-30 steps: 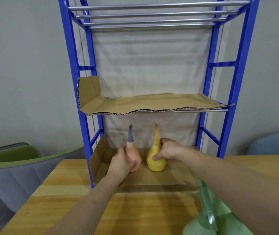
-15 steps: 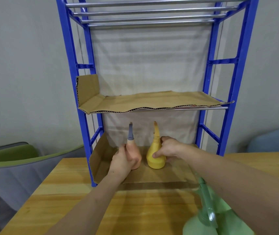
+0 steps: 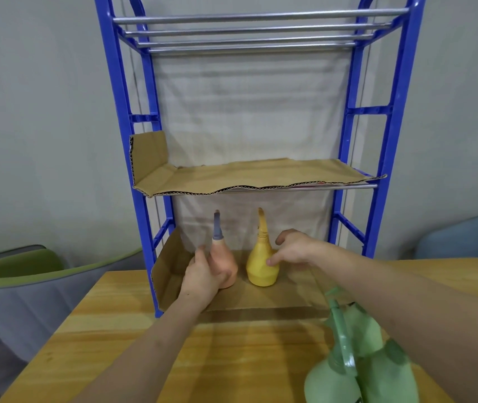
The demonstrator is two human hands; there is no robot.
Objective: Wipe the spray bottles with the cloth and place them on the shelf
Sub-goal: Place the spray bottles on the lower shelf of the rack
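Observation:
Two spray bottles stand upright on the cardboard-lined bottom shelf [image 3: 261,299] of a blue rack [image 3: 377,158]. The left one is a peach bottle [image 3: 227,264] with a grey nozzle, and my left hand [image 3: 203,276] grips its body from the left. The right one is a yellow bottle [image 3: 261,271]. My right hand [image 3: 294,248] hovers just right of it with its fingers spread loose; only the thumb tip is at the bottle's side. A green spray bottle [image 3: 345,359] stands on the wooden table [image 3: 133,330] at the near right, partly behind my right forearm. No cloth is clearly visible.
The middle shelf [image 3: 261,177] carries a sheet of cardboard with nothing on it, and the top shelf [image 3: 255,30] is bare metal rods. A green chair [image 3: 14,266] stands at the left and a blue-grey chair [image 3: 464,237] at the right.
My right hand has let go of the yellow bottle and drawn slightly to the right. My left hand still holds the peach bottle in the same spot.

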